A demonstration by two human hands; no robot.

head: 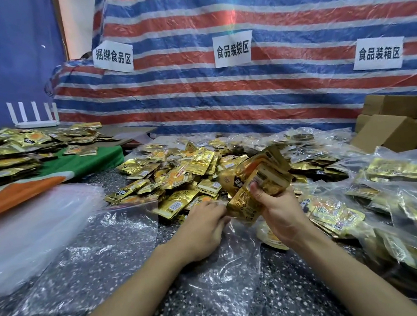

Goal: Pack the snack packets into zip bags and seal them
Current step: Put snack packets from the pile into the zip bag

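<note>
Under both forearms lies a crinkled clear zip bag (pixel 217 268) on the speckled grey table (pixel 298 297). The left hand (pixel 202 229) pinches its thin plastic edge. The right hand (pixel 278 214) grips a fanned stack of glossy gold foil packets (pixel 256 179). Just beyond its fingers sprawls the loose packet heap (pixel 179 174); farther right, brown cardboard boxes (pixel 393 130).

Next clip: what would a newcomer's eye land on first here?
Probably the heap of gold snack packets in the middle of the speckled table, with the right hand gripping a fanned bunch of packets just above it. The left hand rests on a clear zip bag lying flat in front. Behind, a red, white and blue striped tarp carries three white paper signs.
</note>
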